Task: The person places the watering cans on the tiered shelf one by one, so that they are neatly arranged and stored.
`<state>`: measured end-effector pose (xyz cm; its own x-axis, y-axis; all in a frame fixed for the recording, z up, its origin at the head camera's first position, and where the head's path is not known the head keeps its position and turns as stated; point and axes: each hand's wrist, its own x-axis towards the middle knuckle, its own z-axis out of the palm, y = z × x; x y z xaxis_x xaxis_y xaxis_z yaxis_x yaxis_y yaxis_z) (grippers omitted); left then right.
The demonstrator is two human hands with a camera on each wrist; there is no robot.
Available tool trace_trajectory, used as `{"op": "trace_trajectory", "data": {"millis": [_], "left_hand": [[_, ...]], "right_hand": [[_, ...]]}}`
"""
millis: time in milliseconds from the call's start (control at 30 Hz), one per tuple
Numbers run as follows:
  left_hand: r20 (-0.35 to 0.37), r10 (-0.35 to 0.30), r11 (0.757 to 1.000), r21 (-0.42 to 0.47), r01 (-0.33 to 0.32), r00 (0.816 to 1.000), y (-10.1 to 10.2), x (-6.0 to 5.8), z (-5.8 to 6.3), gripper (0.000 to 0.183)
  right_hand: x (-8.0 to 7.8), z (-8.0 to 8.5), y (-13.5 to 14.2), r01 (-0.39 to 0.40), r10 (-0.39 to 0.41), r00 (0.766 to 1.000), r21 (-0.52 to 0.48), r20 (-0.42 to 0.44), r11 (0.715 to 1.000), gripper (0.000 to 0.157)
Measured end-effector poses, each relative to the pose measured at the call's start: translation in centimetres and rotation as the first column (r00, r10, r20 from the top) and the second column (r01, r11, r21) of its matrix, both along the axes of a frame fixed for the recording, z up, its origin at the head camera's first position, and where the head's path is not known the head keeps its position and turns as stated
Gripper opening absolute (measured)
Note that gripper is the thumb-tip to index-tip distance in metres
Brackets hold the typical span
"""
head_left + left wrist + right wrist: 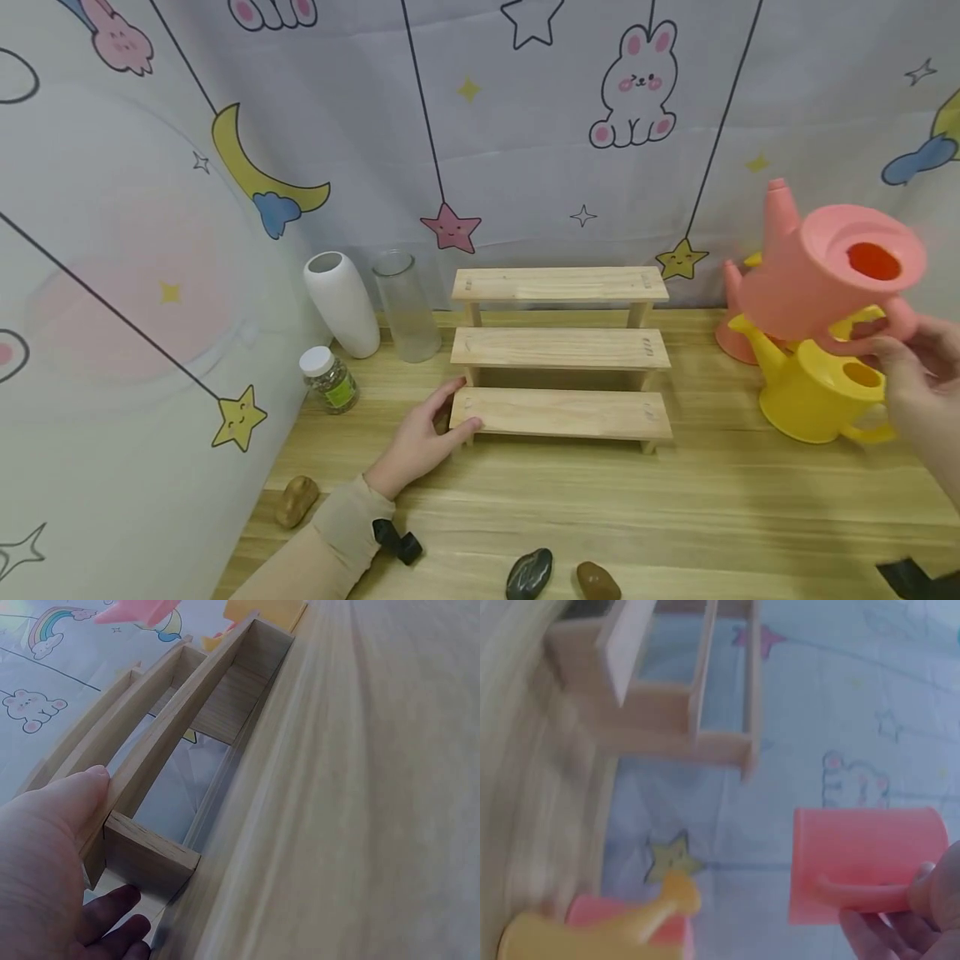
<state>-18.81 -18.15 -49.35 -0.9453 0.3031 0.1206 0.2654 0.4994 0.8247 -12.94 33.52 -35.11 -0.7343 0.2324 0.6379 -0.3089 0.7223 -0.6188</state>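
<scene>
My left hand (422,442) holds the left end of a three-step wooden shelf (561,412). In the left wrist view its thumb lies on the lowest board (169,724), with the other fingers curled below by the end leg (146,851). Raised at the right, a pink watering can (813,271) hangs by its handle from my right hand (918,375), spout up and tilted. The right wrist view shows fingers wrapped about that handle (866,898). Under the raised can stand a yellow watering can (806,400) and, behind, another pink one (731,333), partly hidden.
Left of the shelf are a white vase (345,308), a clear glass vase (408,312) and a white-lidded jar (330,383). A brown stone (297,502) lies at the left. Near the front are a black stone (529,575) and another brown stone (597,581). A printed curtain (525,150) hangs behind.
</scene>
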Motion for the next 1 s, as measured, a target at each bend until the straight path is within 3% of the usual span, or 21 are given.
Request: {"op": "trace_trajectory", "data": {"millis": [67,233,400,567,733,1000], "left_hand": [[0.006,-0.003,1.0,0.002,0.003,1.0,0.0,0.0,0.0,0.078],[0.026,-0.005,1.0,0.008,0.005,1.0,0.1,0.0,0.2,0.079],[0.024,-0.002,1.0,0.019,0.001,1.0,0.2,0.0,0.2,0.078],[0.022,0.0,1.0,0.007,-0.001,1.0,0.2,0.0,0.1,0.078],[0.018,0.006,1.0,-0.003,-0.006,1.0,0.2,0.0,0.1,0.078],[0.036,0.01,1.0,0.018,-0.011,0.999,0.1,0.0,0.0,0.078]], "right_hand": [[-0.4,0.8,-1.8,0.062,-0.063,0.996,0.014,0.065,0.998,0.025],[-2.1,2.3,-5.6,0.018,-0.022,0.994,0.039,0.103,0.999,0.031],[-4.1,3.1,-9.3,-0.142,0.141,0.989,0.017,0.036,0.99,0.025],[-6.0,3.2,-12.4,-0.246,0.245,0.966,0.001,0.087,0.969,0.027],[-7.6,2.7,-15.2,-0.283,0.284,0.945,-0.027,0.164,0.959,0.03],[-10.0,2.9,-19.1,-0.315,0.311,0.929,-0.012,0.201,0.949,0.026]]}}
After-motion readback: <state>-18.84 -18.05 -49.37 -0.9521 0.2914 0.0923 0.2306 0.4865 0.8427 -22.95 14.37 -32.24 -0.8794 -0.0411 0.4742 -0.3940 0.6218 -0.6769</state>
